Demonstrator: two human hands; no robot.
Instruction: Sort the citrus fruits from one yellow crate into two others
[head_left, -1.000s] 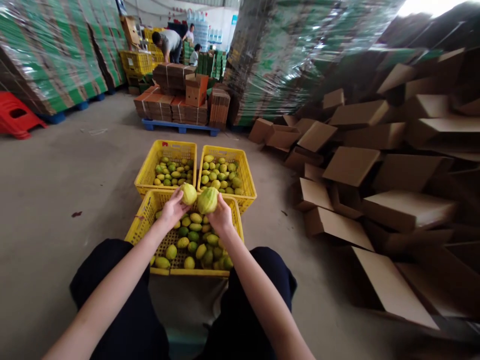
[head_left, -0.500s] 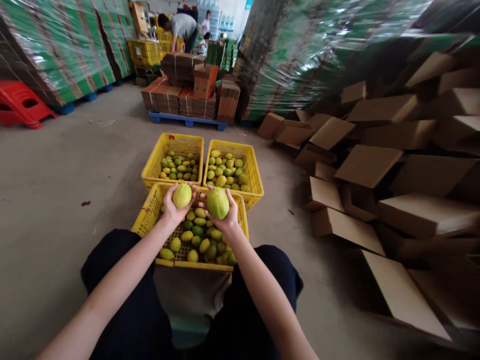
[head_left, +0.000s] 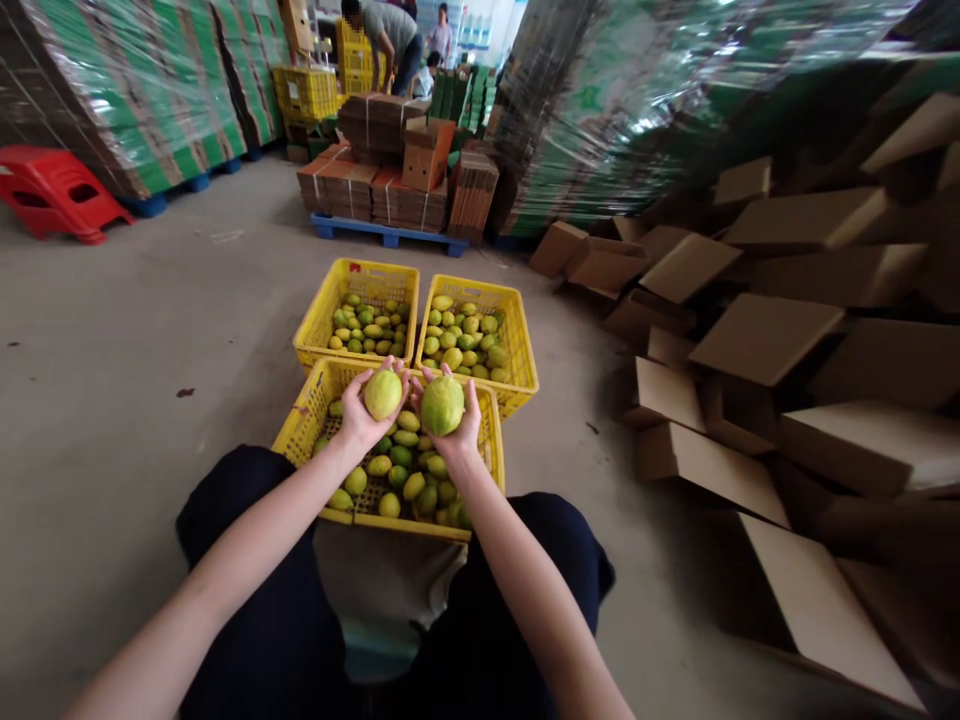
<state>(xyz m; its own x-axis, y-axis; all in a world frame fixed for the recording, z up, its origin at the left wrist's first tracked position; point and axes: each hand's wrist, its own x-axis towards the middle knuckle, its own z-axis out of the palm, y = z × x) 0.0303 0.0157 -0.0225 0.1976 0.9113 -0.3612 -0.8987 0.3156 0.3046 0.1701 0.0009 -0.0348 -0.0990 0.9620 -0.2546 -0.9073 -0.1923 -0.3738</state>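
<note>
In the hands [head_left: 364, 424] sit rounded, yellow-green fruits [head_left: 442, 405]

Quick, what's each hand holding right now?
Left hand: cupped palm-up, holding a yellowish lemon.
Right hand: cupped palm-up, holding a greener lemon.

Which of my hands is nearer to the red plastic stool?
Left. The red plastic stool is ahead to your left; your left hand, cradling a lemon, is to its right; your right hand, cradling a greener lemon, is farther right.
</note>
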